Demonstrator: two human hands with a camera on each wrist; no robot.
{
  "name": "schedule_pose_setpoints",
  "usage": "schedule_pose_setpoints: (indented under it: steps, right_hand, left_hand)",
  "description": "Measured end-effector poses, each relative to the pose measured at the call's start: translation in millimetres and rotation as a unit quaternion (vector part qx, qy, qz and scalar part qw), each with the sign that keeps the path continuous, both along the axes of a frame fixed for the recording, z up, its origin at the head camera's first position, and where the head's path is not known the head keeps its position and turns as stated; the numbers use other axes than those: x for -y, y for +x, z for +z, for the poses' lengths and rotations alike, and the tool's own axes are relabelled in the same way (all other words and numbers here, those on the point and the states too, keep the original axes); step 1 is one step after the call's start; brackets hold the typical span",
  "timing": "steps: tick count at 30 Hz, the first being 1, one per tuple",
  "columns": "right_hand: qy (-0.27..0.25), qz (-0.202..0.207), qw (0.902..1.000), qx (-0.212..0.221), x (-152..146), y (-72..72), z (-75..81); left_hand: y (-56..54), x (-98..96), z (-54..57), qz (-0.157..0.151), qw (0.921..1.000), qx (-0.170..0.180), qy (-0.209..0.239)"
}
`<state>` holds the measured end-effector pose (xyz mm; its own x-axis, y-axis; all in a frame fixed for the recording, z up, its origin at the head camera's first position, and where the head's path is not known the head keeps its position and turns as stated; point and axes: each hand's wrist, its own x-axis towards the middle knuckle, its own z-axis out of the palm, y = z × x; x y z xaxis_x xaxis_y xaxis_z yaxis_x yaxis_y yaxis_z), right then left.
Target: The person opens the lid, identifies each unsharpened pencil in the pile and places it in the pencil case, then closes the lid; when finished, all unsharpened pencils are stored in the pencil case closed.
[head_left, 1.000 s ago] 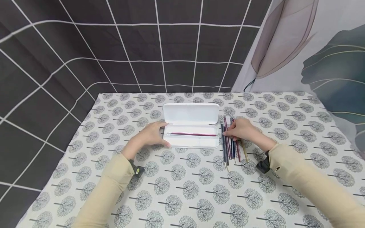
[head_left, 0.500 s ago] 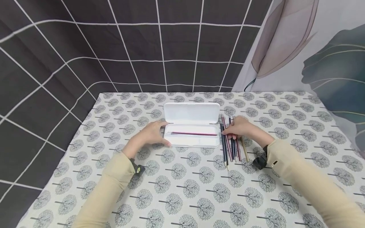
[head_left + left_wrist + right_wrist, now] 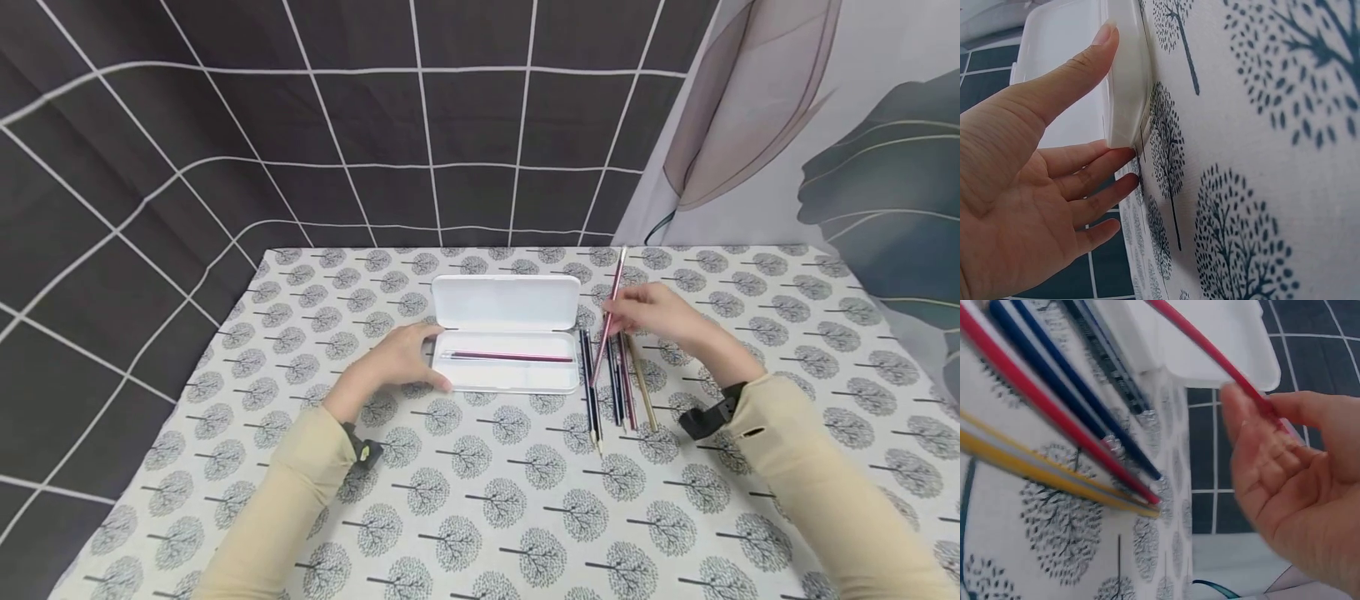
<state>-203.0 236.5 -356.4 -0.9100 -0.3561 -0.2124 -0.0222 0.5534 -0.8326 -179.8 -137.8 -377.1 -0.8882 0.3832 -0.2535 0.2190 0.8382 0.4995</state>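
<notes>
A dark cloth [image 3: 360, 117] with white grid lines fills the upper left and centre of the frame; a pale curtain [image 3: 772, 50] with large leaf shapes hangs at upper right. Below them spreads the tree-patterned bench [image 3: 480, 467]. The white case [image 3: 487, 382] lies at the centre, its lid [image 3: 506, 302] raised. Left of it, the left hand [image 3: 402, 354] keeps its fingers spread, touching the case's end. Right of centre, the right hand [image 3: 656, 312] pinches a red pencil [image 3: 611, 304] between its fingers, tilted with its lower end toward the dark pencils [image 3: 589, 392]. A gold pencil [image 3: 641, 387] lies rightmost in that group; a striped pencil [image 3: 512, 357] rests inside the case.
</notes>
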Motion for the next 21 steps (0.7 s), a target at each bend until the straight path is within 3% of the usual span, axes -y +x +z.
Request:
schedule_pose_setpoints:
  steps: [5,9,21]
  right_hand:
    - [-0.035,-0.009,0.995,-0.093,13.7,-2.2,2.3]
    - [-0.018,0.003,0.9859,-0.166,30.1,-1.6,0.4]
    - [0.079,0.114,0.9584,-0.249,64.2,-2.4,2.2]
  left_hand:
    - [0.2,-1.0,1.6,0.002,1.0,0.001,-0.001]
    - [0.8,-1.7,1.9,-0.001,1.0,-0.001,-0.001]
    - [0.8,0.0,1.4,-0.002,1.0,-0.005,0.002]
